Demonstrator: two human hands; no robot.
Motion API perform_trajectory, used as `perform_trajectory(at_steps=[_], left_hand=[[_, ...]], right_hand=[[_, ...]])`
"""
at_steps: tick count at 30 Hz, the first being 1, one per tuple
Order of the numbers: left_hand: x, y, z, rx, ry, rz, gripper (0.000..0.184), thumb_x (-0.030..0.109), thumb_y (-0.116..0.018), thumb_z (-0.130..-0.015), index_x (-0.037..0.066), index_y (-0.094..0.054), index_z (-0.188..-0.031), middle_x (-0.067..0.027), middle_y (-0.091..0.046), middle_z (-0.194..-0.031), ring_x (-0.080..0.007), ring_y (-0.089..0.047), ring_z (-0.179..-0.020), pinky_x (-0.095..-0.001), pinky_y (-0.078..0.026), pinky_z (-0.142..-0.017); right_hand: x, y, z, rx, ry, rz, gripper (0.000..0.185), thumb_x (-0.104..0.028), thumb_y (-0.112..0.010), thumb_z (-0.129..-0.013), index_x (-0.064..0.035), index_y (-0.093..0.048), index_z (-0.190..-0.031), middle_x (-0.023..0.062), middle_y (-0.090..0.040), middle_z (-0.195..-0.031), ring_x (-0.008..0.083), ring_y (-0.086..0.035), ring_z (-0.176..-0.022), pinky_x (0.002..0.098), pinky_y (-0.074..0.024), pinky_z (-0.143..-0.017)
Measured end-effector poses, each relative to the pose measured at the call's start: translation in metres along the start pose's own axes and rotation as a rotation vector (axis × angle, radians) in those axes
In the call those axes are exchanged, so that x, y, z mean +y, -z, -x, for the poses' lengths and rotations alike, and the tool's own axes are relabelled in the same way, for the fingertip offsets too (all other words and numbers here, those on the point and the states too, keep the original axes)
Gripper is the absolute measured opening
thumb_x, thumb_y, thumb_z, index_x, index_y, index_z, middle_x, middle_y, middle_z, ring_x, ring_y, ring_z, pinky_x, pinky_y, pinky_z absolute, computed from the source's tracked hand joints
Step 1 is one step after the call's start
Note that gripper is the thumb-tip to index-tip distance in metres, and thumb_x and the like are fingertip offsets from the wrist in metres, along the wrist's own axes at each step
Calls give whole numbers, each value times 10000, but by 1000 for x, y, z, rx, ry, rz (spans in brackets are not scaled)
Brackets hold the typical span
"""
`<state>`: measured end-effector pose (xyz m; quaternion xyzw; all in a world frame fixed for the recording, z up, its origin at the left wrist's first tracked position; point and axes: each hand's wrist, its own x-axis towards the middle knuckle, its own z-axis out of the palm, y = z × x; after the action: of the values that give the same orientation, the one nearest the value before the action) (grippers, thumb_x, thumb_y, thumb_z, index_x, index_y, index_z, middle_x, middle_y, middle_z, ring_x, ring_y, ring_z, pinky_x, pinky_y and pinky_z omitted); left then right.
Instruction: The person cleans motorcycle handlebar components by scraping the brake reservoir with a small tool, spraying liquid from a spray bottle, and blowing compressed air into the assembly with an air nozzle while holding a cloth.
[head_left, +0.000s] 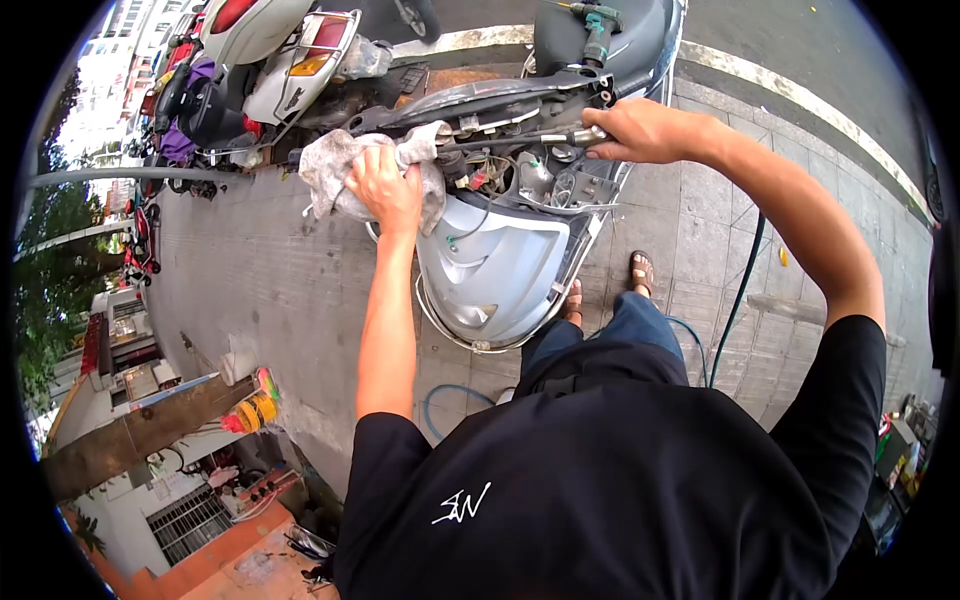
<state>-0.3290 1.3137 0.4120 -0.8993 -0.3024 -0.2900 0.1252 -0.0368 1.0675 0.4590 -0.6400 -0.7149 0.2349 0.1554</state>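
My left hand (388,190) is closed on a grey-white rag (325,172), which is bunched over the left end of the scooter's opened handlebar area. My right hand (640,130) is wrapped round the silver end of a long, thin rod-like tool (520,142). The tool's dark shaft points left toward the rag; its exact kind is unclear. Beneath both hands lie exposed wires and connectors (487,178) of the scooter, with its silver-grey front panel (495,262) nearer to me. A clear lamp part (563,188) shows beside the wires.
A green power drill (598,38) rests on the scooter's dark seat (555,45). Another parked scooter (300,75) stands close at the upper left. A dark hose (742,290) runs across the paving on my right. A road kerb (760,85) lies beyond.
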Motion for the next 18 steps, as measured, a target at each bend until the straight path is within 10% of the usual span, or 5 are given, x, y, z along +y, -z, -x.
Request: perform_trajectory(at_steps=[18], left_hand=[[2,1,-2,-40,-6,-56,380,82,-688,-600,55,-591,-967,-111,-570,-1012,-345,-518,-1026,-493,-384,-944]], right_hand=[[32,0,-14,7,100,6,414,-344,-618,-923,25,-510,-1078,254,-638,-767,456,-625,-805,530,-487,-726]])
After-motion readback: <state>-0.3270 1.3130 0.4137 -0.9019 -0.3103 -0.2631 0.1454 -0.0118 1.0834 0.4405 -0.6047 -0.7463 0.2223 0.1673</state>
